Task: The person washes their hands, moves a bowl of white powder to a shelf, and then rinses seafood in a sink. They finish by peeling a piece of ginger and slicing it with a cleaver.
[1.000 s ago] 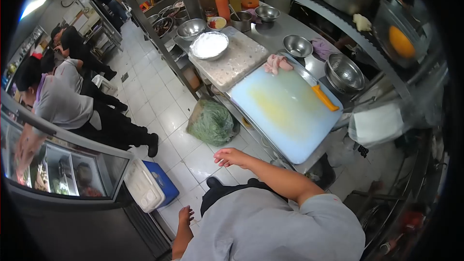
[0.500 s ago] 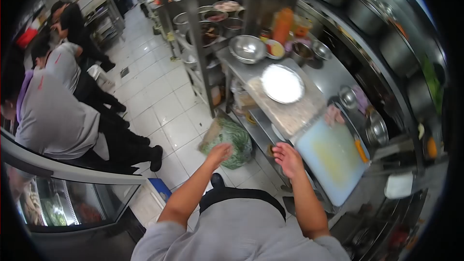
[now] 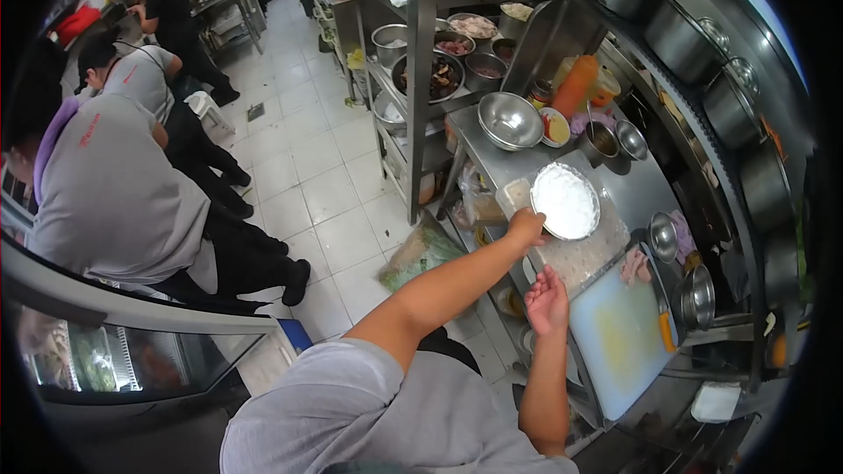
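A round metal bowl of white powder stands on a pale speckled board on the steel counter. My left hand is at its near left rim, the fingers closed on the edge; the thumb and fingertips are partly hidden. Lower down, my right hand is open with its palm up and fingers loosely curled, holding nothing. It hovers by the counter's front edge, near the corner of a white cutting board. An orange-handled knife lies along that board's far side, with a pinkish cloth near its blade.
An empty steel bowl, an orange bottle and small containers stand farther back on the counter. A steel rack post rises at its left. A bag of greens lies on the floor. Co-workers bend over at the left.
My left hand has reached forward and right from above the floor to the powder bowl's rim. My right hand stays near the counter edge, its palm turned up more. The view has shifted.
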Available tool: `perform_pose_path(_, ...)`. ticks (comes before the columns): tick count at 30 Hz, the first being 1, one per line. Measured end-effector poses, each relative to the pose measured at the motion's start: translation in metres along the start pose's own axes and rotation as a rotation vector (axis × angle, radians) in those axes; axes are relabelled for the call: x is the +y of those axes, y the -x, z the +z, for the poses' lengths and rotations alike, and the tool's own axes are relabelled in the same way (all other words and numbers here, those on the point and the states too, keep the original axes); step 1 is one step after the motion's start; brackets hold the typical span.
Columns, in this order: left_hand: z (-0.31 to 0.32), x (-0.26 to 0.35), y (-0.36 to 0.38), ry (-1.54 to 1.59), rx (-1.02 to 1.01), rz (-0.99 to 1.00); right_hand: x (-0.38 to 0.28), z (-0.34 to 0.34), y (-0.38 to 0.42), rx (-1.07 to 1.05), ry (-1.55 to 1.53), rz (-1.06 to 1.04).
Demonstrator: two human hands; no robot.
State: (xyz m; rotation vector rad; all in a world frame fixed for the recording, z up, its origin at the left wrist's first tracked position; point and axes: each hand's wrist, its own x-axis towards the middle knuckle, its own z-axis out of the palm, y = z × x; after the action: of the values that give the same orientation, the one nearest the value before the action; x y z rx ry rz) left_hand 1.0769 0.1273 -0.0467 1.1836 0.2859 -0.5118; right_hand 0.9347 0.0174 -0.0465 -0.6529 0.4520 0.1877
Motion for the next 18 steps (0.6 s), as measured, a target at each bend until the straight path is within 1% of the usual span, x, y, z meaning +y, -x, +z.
perform_pose_path(3, -0.014, 0.003, 0.016, 0.128, -0.014, 0.002, 0.019, -0.020, -0.012, -0.023, -0.022, 0.029)
perform_pose_path(4, -0.025, 0.005, 0.032, 0.186, -0.021, -0.008, 0.023, -0.013, -0.009, -0.044, -0.003, 0.036)
perform_pose_path(7, -0.073, 0.021, 0.082, 0.169, -0.026, 0.041, 0.031, 0.033, 0.007, -0.108, 0.095, 0.072)
perform_pose_path(10, -0.126, 0.028, 0.125, 0.157, 0.031, 0.046, 0.049, 0.062, -0.003, -0.342, 0.229, 0.174)
perform_pose_path(12, -0.165, 0.016, 0.135, 0.192, 0.140, 0.033, 0.075, 0.076, -0.026, -0.399, 0.349, 0.317)
perform_pose_path(14, -0.202, 0.013, 0.143, 0.213, 0.246, 0.037, 0.107, 0.095, -0.048, -0.359, 0.489, 0.402)
perform_pose_path(18, -0.283, 0.015, 0.136, 0.216, 0.410, 0.041, 0.182, 0.137, -0.111, -0.372, 0.344, 0.675)
